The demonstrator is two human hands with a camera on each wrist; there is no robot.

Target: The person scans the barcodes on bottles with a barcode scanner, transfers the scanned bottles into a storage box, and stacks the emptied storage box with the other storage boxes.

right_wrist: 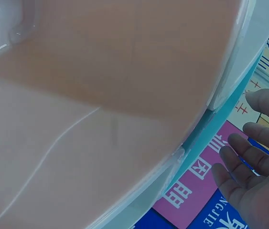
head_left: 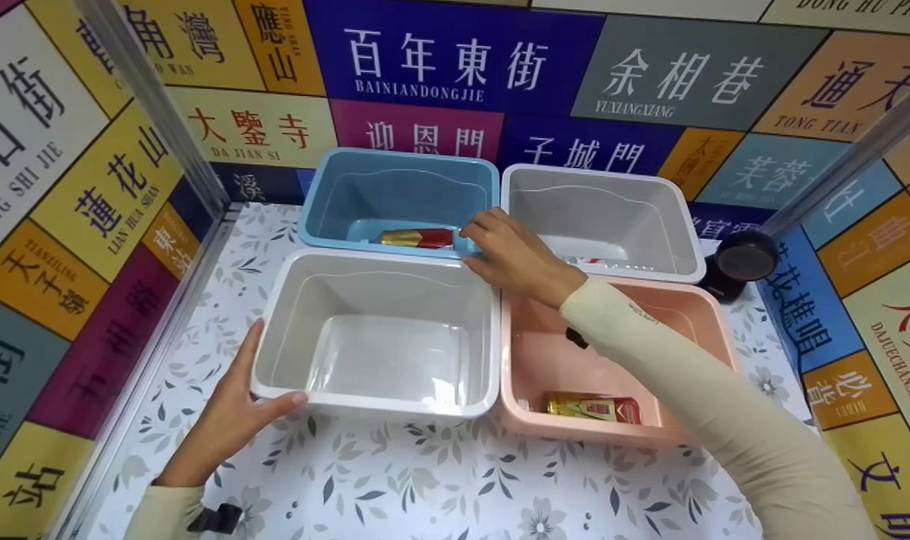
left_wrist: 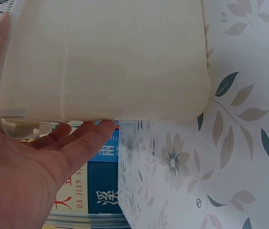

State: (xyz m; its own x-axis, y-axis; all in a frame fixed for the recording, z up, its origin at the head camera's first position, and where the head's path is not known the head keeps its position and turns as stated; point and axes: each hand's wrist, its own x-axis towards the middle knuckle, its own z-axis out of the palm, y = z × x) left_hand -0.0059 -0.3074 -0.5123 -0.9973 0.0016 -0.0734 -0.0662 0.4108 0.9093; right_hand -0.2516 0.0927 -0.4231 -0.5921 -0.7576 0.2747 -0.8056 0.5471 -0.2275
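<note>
My left hand (head_left: 233,409) is at the near left corner of a white plastic bin (head_left: 376,409). Its thumb lies by the front rim and its fairly straight fingers (left_wrist: 84,138) touch the bin's side. My right hand (head_left: 518,251), fingers loosely bent and holding nothing, hovers over the near right corner of a blue bin (head_left: 402,157). Inside that bin lies a red-and-gold can (head_left: 421,238), close to the fingertips. In the right wrist view the fingers (right_wrist: 249,152) are spread apart beside the bin rims. Under my right forearm stands a pink bin (head_left: 695,337).
Another red-and-gold can (head_left: 593,407) lies in the pink bin near its front wall. A light grey bin (head_left: 605,176) stands back right, a red-and-white item at its bottom partly hidden. A dark round object (head_left: 746,255) on a pole is beside it. Sign-printed panels enclose the flower-patterned table (head_left: 424,480).
</note>
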